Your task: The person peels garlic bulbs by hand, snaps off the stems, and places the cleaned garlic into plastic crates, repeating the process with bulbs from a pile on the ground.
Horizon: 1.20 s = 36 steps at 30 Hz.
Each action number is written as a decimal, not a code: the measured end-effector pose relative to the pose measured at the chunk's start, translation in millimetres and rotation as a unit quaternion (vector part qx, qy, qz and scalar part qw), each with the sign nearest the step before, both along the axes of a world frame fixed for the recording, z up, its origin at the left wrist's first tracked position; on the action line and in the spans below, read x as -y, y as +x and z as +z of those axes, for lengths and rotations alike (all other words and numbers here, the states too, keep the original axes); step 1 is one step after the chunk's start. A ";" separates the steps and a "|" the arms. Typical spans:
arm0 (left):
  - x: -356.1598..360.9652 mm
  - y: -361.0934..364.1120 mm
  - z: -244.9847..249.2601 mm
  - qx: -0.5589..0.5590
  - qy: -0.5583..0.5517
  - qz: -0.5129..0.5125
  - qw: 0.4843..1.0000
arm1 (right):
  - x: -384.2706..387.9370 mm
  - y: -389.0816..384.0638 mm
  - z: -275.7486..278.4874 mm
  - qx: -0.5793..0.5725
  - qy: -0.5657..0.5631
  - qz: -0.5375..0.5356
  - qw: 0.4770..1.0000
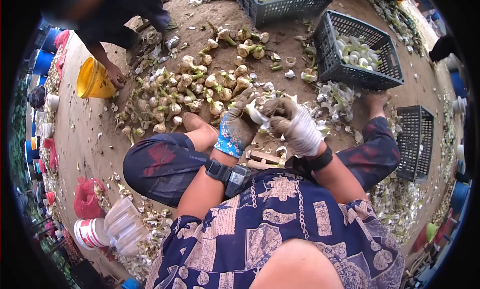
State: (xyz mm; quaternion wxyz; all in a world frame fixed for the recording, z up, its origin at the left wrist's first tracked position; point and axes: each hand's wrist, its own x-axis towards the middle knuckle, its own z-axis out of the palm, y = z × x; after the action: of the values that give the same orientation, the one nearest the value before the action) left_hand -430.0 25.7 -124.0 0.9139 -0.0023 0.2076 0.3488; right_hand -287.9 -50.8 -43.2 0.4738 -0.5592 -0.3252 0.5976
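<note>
Between my two gloved hands, in front of my crossed legs, is a white garlic bulb (256, 114) with its skin partly loose. My left hand (239, 128), in a soiled glove with a blue flowered cuff, is closed around its left side. From the right, my right hand (295, 123), in a white glove with brown-stained fingers, is closed at the bulb's other end. Its fingertips are partly hidden, so a tool there cannot be made out. Just beyond my left hand lies a heap of unpeeled garlic bulbs (175, 96) with green stems.
Ahead right stand a black crate (395, 71) of white peeled garlic and another filled crate (265, 11). A third crate (422, 144) is at my right. A co-worker's hand (117, 78) touches a yellow bucket (90, 79). Peelings (337, 101) litter the ground; a plastic jug (125, 226) lies left.
</note>
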 end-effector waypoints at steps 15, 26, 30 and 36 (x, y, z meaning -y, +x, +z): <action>-5.5 -5.5 -23.5 -0.043 0.040 0.045 0.997 | 13.0 38.6 -40.5 0.552 0.059 0.085 0.827; -10.9 0.9 -51.2 -0.098 -0.147 0.089 0.980 | -1.1 26.5 -21.5 0.042 0.006 0.231 0.972; -23.2 -4.9 -57.2 -0.088 -0.200 0.132 0.967 | -4.1 18.4 -30.6 0.364 0.099 0.167 0.911; -13.2 13.6 -39.0 -0.238 -0.049 0.057 0.968 | -37.3 7.3 -62.3 0.562 -0.024 0.299 0.771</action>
State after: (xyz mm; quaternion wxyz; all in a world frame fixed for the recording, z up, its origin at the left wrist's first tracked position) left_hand -416.4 38.8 -163.1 0.8154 0.0245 0.4357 0.3804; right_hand -280.7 -13.4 -105.4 -0.0098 -0.6808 -0.6696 0.2965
